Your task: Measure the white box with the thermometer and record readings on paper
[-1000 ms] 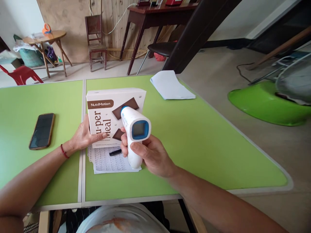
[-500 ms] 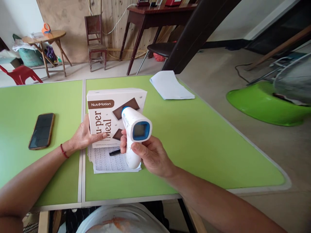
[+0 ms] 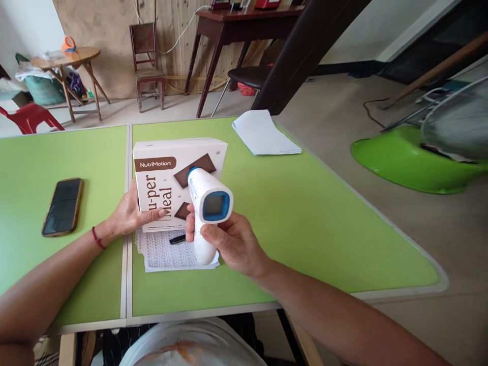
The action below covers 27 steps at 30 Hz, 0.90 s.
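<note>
My left hand [image 3: 127, 211] grips the lower left side of a white NutriMotion box [image 3: 152, 185], its thumb across the front face. The box is held up above some handwritten sheets [image 3: 165, 254]. A white and blue infrared thermometer [image 3: 204, 244] is wrapped in my right hand [image 3: 234, 244], its screen facing me and its front end pointed at the box. Whether the thermometer touches the box I cannot tell. Part of a black pen [image 3: 177, 239] shows on the sheets, the rest hidden behind my right fingers and the thermometer.
A phone [image 3: 63, 207] lies left on the green table [image 3: 305, 229]. Folded white paper [image 3: 265, 133] rests near the far edge. Beyond stand a dark slanted post [image 3: 305, 56], a small wooden chair [image 3: 148, 84] and a dark red table [image 3: 229, 18]. A green plastic object [image 3: 400, 162] sits at right.
The whole view has shifted slightly, so most things appear a little further left. Both hands keep hold of the box and the thermometer, nearly unchanged in position.
</note>
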Motion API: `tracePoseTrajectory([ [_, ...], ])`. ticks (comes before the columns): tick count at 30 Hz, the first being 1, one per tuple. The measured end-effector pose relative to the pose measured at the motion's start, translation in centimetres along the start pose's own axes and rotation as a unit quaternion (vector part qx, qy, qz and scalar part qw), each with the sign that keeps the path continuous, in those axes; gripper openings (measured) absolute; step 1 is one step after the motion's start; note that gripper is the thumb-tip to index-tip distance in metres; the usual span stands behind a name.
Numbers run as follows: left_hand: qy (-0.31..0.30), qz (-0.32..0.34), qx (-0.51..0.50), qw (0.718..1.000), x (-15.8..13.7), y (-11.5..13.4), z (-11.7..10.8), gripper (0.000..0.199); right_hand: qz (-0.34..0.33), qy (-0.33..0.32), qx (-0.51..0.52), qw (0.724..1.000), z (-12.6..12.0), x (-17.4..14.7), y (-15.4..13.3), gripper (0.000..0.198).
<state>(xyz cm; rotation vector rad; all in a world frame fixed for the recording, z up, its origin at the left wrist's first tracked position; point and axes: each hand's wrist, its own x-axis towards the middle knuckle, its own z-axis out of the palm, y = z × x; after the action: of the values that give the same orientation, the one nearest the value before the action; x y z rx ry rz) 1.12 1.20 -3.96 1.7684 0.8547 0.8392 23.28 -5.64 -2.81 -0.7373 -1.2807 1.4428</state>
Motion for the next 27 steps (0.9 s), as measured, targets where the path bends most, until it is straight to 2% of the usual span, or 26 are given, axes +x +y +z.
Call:
tracePoseTrajectory([
  [10,0.020,0.013,0.059,0.998,0.2,-0.1,-0.3,0.042,-0.002,-0.012,0.006,1.000,-0.1,0.0,-0.1,0.029],
  [19,-0.008,0.013,0.101,0.995,0.4,0.0,-1.1,0.040,0.003,-0.014,0.037,0.999,-0.2,0.2,-0.1,0.029],
  [24,-0.016,0.019,0.001,1.000,0.7,0.9,-0.5,0.051,0.004,-0.011,0.049,0.999,-0.2,0.3,-0.1,0.030],
  [27,0.008,0.008,-0.061,0.998,0.6,1.0,-0.1,0.063,0.003,-0.012,0.055,0.998,-0.3,0.3,-0.2,0.029],
])
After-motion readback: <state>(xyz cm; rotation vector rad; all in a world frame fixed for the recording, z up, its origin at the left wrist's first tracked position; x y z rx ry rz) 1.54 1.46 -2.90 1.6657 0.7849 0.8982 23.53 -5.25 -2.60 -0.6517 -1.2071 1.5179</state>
